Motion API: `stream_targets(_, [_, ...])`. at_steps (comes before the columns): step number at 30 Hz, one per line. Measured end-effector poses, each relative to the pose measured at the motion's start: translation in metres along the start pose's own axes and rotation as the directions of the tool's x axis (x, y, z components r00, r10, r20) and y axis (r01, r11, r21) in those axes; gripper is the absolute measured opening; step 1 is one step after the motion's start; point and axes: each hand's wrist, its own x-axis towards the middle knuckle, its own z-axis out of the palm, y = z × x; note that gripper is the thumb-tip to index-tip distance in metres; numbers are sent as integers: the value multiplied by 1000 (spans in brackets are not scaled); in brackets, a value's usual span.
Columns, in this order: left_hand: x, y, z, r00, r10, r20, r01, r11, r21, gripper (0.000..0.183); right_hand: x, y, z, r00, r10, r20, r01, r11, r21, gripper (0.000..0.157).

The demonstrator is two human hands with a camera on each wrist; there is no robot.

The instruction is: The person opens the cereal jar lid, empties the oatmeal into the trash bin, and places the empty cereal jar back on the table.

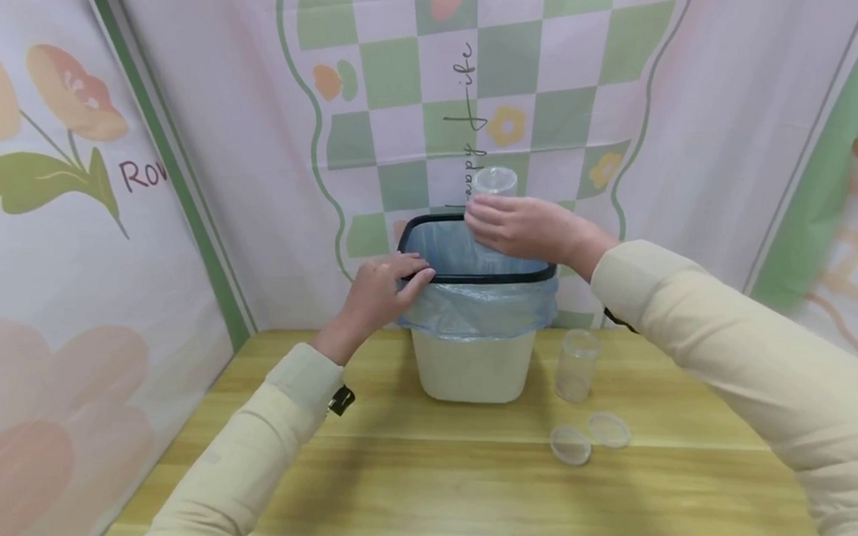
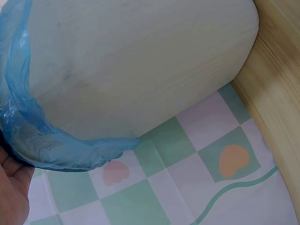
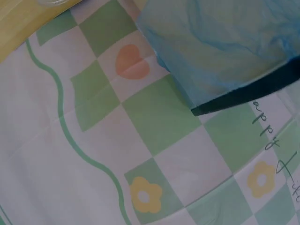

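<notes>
A white trash bin [image 1: 471, 368] with a black rim and a blue bag [image 1: 480, 305] folded over it stands on the table. My left hand [image 1: 386, 286] holds the bin's left front corner, fingers over the rim and thumb along the front. Above the bin's opening, my right hand [image 1: 519, 228] grips a clear plastic jar [image 1: 495, 180], whose round end shows over the fingers. Part of the jar is hidden behind the hand. The right wrist view shows the bagged rim [image 3: 248, 93] but not the hand.
A second clear jar [image 1: 577, 366] stands upright right of the bin. In front of it lie two clear round lids, one left [image 1: 570, 446] and one right [image 1: 610, 430]. A checkered curtain [image 1: 386, 73] hangs close behind the bin on the wooden table [image 1: 421, 481].
</notes>
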Motion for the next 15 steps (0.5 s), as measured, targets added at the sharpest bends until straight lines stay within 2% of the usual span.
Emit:
stream_targets(3, [0, 0, 0, 1000, 0, 2, 0, 1000, 2, 20, 0, -2, 1, 998, -60, -5, 60, 998, 26, 29])
stream_targets(8, [0, -1, -1, 1000, 0, -3, 0, 1000, 3, 21, -1, -1, 1, 1000, 2, 16, -2, 1000, 5, 32])
stream_targets(12, [0, -1, -1, 1000, 3, -1, -3, 1000, 6, 20, -2, -1, 1, 999, -47, -11, 48, 998, 28, 30])
stream_targets(15, [1, -1, -1, 1000, 10, 6, -10, 1000, 5, 21, -4, 0, 1, 1000, -9, -18, 10, 1000, 27, 28])
